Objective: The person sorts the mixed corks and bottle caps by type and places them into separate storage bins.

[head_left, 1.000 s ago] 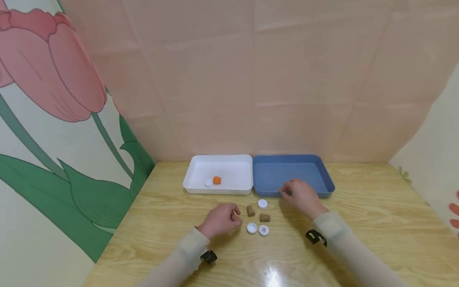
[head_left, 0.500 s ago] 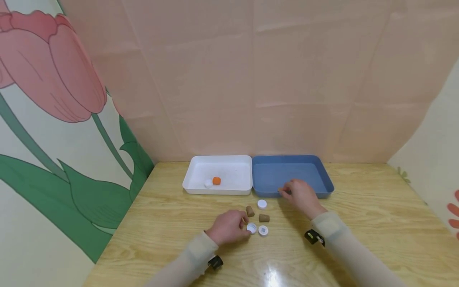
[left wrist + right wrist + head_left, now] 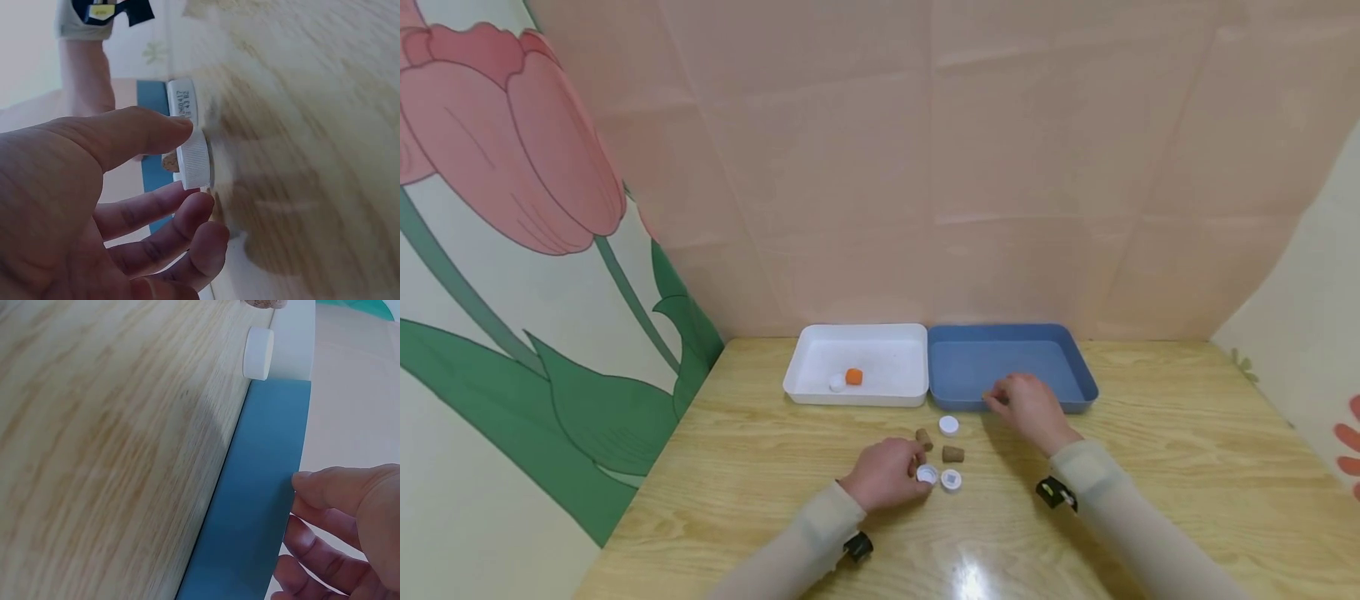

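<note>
In the left wrist view, my left hand (image 3: 69, 181) pinches a white ribbed bottle cap (image 3: 195, 159) between thumb and forefinger, low over the wooden table. The same bottle cap (image 3: 927, 474) lies with its hollow side up in the head view. Beside it sits another white cap (image 3: 951, 481) with a square mark inside. Two corks (image 3: 953, 454) and a third white cap (image 3: 949, 426) lie farther back. My right hand (image 3: 1030, 408) has its thumb and forefinger together at the near rim of the blue tray (image 3: 1078, 367); I cannot tell whether they hold anything.
A white tray (image 3: 891, 398) stands against the blue tray's left side, holding an orange cap (image 3: 853, 377) and a white cap (image 3: 837, 383). Behind both trays hangs a pinkish sheet (image 3: 925, 167). A wall with painted tulips (image 3: 512, 133) borders the table's left side.
My left hand has moved right and toward me, from short of the caps to the nearest left one, and its thumb and forefinger have closed on it. The right hand stays put.
</note>
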Motion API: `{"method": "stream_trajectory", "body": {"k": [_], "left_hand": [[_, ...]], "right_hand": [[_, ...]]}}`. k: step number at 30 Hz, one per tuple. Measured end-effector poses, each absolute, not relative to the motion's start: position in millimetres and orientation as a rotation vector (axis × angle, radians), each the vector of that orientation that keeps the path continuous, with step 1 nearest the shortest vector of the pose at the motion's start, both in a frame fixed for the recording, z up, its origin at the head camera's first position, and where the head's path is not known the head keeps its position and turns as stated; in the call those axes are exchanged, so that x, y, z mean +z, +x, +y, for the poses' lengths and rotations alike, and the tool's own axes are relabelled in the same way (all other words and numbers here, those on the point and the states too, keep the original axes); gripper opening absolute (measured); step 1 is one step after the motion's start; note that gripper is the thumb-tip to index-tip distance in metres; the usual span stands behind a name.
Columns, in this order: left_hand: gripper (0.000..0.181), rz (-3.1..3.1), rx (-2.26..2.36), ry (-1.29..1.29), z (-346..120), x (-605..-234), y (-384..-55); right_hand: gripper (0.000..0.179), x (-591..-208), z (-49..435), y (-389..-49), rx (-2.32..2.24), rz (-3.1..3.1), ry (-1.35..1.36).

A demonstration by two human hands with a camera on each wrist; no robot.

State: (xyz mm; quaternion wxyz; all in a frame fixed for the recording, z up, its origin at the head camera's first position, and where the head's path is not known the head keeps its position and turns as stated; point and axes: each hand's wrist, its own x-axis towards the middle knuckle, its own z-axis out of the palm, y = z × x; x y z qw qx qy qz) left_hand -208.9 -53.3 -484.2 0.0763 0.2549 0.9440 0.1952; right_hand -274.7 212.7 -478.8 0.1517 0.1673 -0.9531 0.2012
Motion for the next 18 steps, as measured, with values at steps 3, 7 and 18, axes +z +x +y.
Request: {"method": "stream_trajectory", "body": {"k": [3, 7, 18], "left_hand": [[0.021, 2.839, 0.585, 0.745, -54.9, -482.0, -209.6], [0.021, 2.847, 0.611, 0.705, -57.9, -476.2, -211.5], [0.022, 2.941, 0.709, 0.625, -69.0, -458.3, -232.2]], "right_hand": [[0.015, -478.4, 212.5, -274.2, 0.581, -2.726, 0.490], [0.015, -477.7, 212.6, -273.5, 0.586, -2.725, 0.488], [0.016, -479.5, 213.1, -274.1, 0.580, -2.718, 0.493]]}}
